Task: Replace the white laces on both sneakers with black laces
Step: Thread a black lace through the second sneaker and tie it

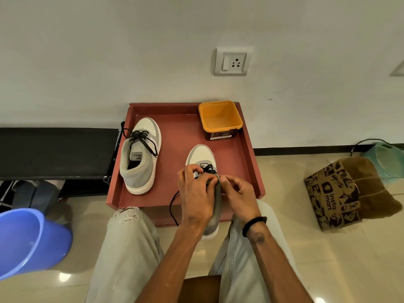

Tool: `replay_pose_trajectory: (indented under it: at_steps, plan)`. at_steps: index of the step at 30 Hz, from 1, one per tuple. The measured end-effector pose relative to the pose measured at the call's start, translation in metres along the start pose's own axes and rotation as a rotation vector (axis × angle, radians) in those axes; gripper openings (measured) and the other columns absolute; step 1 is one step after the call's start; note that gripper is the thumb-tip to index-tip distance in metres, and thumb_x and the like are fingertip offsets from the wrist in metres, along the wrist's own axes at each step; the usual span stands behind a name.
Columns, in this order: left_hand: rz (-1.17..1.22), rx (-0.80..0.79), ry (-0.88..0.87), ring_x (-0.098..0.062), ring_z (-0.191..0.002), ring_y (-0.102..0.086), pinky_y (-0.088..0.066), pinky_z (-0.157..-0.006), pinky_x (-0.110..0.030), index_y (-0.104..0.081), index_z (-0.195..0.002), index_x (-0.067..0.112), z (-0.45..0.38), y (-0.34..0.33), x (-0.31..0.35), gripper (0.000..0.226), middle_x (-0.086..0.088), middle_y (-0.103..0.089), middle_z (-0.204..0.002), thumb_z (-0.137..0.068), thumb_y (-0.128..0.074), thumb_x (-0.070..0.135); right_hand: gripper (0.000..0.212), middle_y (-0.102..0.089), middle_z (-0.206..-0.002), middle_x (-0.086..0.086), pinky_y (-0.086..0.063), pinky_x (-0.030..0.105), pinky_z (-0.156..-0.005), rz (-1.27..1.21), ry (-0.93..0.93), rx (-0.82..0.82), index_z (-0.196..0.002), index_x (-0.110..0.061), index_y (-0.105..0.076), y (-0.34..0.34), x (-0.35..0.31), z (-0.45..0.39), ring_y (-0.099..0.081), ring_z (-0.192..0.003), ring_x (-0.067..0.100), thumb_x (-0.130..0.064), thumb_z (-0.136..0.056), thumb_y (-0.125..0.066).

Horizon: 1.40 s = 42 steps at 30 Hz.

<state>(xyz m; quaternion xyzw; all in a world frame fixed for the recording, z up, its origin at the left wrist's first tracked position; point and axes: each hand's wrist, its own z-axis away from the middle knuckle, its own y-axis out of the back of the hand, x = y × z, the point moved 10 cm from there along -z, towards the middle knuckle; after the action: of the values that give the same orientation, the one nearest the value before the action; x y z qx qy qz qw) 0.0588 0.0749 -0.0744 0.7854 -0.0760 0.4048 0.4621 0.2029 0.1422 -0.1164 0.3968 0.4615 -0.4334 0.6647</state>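
Threading the black lace (208, 168) through the second sneaker (204, 158) is where I am now, so I judge the job past its halfway mark. Over on the left of the red tray (247, 138), the first sneaker (140, 156) already wears its black lace, crossed up the front and loosely tied, with no white lace showing on it. The one I am working on lies with its toe on the tray and its heel hanging off the near edge, between my knees. My left hand (194, 193) is curled over its tongue, fingers pinching the lace near the eyelets, and my right hand (238, 193) pinches the lace just beside it, fingertips nearly meeting. Only the lowest rows look laced; a long free end trails off the tray's near edge. What remains, by my reckoning, is the upper eyelets and the knot. An orange tub (219, 119) sits in the tray's far corner.
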Motion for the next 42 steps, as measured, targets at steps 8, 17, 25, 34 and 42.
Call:
replay_pose_trajectory:
  at_steps: [8,17,25,34,42]
  plan:
    - [0.063,-0.005,0.029,-0.006,-0.116,-0.03,-0.042,-0.101,-0.031,-0.078,-0.104,0.024,0.003,-0.003,-0.008,0.012,0.002,-0.049,-0.125,-0.095,-0.071,0.029,0.01,-0.078,-0.092,0.005,-0.06,0.035,-0.084,-0.083,-0.108,-0.023,-0.099,-0.016,-0.078,-0.001,0.011,-0.01,-0.071,-0.088,0.02,-0.023,-0.096,-0.071]
    - [0.01,-0.018,0.051,-0.015,-0.12,-0.037,-0.042,-0.103,-0.034,-0.08,-0.104,0.026,0.002,-0.002,-0.012,0.015,0.002,-0.051,-0.127,-0.093,-0.073,0.033,0.016,-0.072,-0.09,0.004,-0.053,0.017,-0.063,0.067,-0.095,0.028,-0.105,-0.009,-0.062,0.0,-0.001,-0.018,-0.066,-0.072,0.009,-0.02,-0.107,-0.051]
    - [-0.069,-0.049,0.068,-0.018,-0.115,-0.041,-0.048,-0.097,-0.04,-0.08,-0.106,0.028,0.006,-0.001,-0.019,0.02,0.003,-0.054,-0.123,-0.093,-0.072,0.041,0.013,-0.075,-0.085,0.017,-0.062,0.043,-0.081,-0.633,-0.183,0.128,-0.105,-0.012,-0.047,0.014,-0.007,-0.017,-0.075,-0.077,0.029,-0.017,-0.112,-0.037]
    - [-0.069,-0.038,0.123,-0.017,-0.111,-0.047,-0.055,-0.086,-0.042,-0.077,-0.112,0.036,0.01,0.003,-0.021,0.018,0.006,-0.055,-0.121,-0.095,-0.07,0.036,0.013,-0.058,-0.086,-0.003,-0.051,0.03,-0.067,0.492,0.362,0.109,-0.099,-0.018,-0.053,0.032,-0.072,-0.019,-0.056,-0.072,0.014,-0.018,-0.106,-0.042]
    - [-0.067,-0.036,0.141,-0.018,-0.111,-0.049,-0.056,-0.083,-0.042,-0.077,-0.113,0.032,0.012,0.005,-0.019,0.021,0.006,-0.055,-0.121,-0.094,-0.07,0.026,0.023,-0.047,-0.083,-0.003,-0.037,0.027,-0.069,0.99,0.485,-0.171,-0.091,-0.009,-0.066,0.002,-0.051,-0.005,-0.045,-0.071,0.012,-0.026,-0.104,-0.056]
